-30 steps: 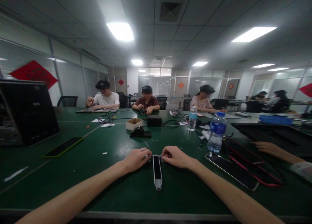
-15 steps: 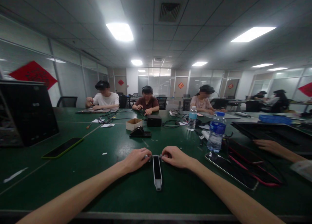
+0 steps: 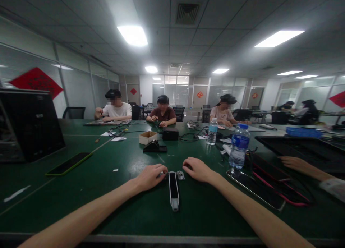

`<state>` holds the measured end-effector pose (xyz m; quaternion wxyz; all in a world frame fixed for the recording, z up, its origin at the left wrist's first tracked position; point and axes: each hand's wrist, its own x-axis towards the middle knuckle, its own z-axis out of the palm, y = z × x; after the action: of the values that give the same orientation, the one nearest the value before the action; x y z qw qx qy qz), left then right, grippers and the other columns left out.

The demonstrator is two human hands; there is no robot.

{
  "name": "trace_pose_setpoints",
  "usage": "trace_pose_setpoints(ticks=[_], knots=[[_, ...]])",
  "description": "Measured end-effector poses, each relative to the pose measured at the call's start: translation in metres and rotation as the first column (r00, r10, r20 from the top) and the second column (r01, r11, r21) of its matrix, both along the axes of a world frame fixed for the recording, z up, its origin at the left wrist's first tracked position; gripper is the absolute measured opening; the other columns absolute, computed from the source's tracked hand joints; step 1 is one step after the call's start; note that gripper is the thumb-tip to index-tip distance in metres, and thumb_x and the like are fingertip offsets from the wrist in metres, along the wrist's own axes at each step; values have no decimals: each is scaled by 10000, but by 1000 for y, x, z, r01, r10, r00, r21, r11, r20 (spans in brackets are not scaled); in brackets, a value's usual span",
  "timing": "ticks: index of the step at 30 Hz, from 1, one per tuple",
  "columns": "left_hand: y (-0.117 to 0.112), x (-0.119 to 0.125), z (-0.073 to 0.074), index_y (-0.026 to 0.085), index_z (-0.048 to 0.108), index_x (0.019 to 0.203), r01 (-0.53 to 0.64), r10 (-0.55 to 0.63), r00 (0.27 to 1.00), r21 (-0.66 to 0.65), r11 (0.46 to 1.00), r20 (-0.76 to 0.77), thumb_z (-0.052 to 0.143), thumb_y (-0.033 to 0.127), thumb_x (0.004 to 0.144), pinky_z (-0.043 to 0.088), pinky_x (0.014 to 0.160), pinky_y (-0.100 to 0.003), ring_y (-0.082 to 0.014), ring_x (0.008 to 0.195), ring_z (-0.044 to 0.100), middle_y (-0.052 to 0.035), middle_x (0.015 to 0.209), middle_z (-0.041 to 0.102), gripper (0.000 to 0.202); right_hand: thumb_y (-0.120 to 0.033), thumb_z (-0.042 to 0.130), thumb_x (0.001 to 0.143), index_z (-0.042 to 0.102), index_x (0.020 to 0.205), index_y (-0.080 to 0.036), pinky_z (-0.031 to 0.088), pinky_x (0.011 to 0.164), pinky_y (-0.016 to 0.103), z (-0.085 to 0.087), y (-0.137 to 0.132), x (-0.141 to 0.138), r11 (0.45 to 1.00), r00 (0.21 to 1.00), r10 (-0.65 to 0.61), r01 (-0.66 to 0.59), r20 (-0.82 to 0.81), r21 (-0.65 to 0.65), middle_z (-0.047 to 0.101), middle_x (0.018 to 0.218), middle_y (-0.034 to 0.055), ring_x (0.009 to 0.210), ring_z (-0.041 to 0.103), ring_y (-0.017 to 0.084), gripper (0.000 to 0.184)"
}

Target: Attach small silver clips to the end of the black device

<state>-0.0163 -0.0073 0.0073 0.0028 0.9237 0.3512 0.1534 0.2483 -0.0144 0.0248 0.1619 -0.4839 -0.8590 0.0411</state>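
Note:
A long narrow black device (image 3: 174,189) with silver ends lies lengthwise on the green table (image 3: 113,194) in front of me. My left hand (image 3: 150,177) rests at its far left corner, fingers curled and pinching the silver tab there. My right hand (image 3: 198,169) hovers a little to the right of the far end, fingers curled loosely, holding nothing that I can see. A small silver bracket (image 3: 180,175) shows on the device's far right corner, uncovered.
A water bottle (image 3: 239,146) stands right of my right hand, with a phone (image 3: 256,189) and red-edged dark items beside it. Another person's hand (image 3: 296,163) rests at the right. A green-cased phone (image 3: 69,163) lies left. A small box (image 3: 148,137) and black holder (image 3: 155,146) sit farther back.
My right hand has let go of the device's far right corner and moved up and to the right, uncovering the silver bracket. My left hand has stayed put.

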Motion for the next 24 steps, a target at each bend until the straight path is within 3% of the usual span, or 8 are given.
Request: trace_pose_setpoints(ticks=[4,7,11,16,24], knots=[[-1,0,2,206,575,1099,-3,3,1000,-18,1000,0,504,199,927,463,734,-252,-158,846,624,-29,1038,643,186,-245,505,904,635,1098,-162,432,876,338,-8,15,22,980,971,-193,183,141,82,577,1145,134,1048,545,246,248],[0,-1,1,213,573,1097,-2,2,1000,-17,1000,3,501,200,925,460,741,-252,-157,854,623,-27,1047,644,187,-190,495,891,635,1085,-154,442,839,340,-14,24,36,964,943,-265,262,199,42,567,1149,146,1038,552,258,243],[1,-1,-1,214,569,1096,-3,3,1000,-18,1000,-2,501,204,923,456,722,-251,-157,836,621,-23,1028,647,186,-102,461,881,645,1032,-143,439,809,307,-19,32,44,961,946,-261,273,190,-41,603,1063,130,983,590,230,242],[0,0,0,214,570,1090,-4,4,1000,-20,1000,1,500,200,916,457,721,-248,-156,827,621,-23,1013,650,188,-31,436,863,653,1011,-127,429,820,294,-18,33,42,969,956,-230,242,180,-47,620,1054,136,1003,594,228,280],[1,-1,-1,211,562,1085,9,-9,1000,6,1000,1,490,209,923,447,723,-255,-165,832,620,-25,995,646,177,-108,444,912,610,1057,-136,428,826,302,-17,27,34,971,968,-220,229,117,-67,589,1065,132,966,583,215,223]])
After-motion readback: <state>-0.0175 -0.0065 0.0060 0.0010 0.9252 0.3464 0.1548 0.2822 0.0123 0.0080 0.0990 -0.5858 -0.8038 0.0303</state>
